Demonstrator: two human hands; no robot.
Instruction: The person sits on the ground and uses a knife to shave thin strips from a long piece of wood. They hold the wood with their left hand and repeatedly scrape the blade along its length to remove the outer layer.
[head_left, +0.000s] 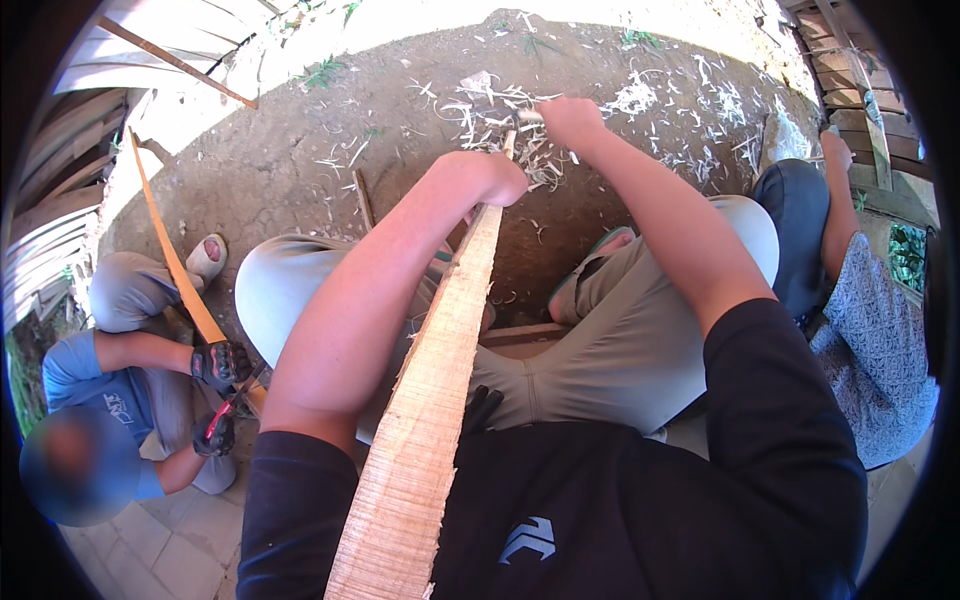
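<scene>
A long board of pale, rough-sawn wood [430,400] runs from close to my chest away from me, narrowing toward its far end. My left hand [497,180] is closed around this board near its narrow tip. Just beyond, my right hand [573,122] grips the pale handle of a small tool [528,116]. The tool's dark head lies beside the board's tip; its exact kind is too small to tell. Curled wood shavings [545,165] lie on the ground below both hands.
At left, a person in black gloves [222,365] holds a long curved wooden strip [170,255] and a red-handled tool [222,415]. Another person in patterned cloth [880,350] sits close at right. More shavings [635,97] cover the dirt ahead. A thin stick [363,198] lies near my left knee.
</scene>
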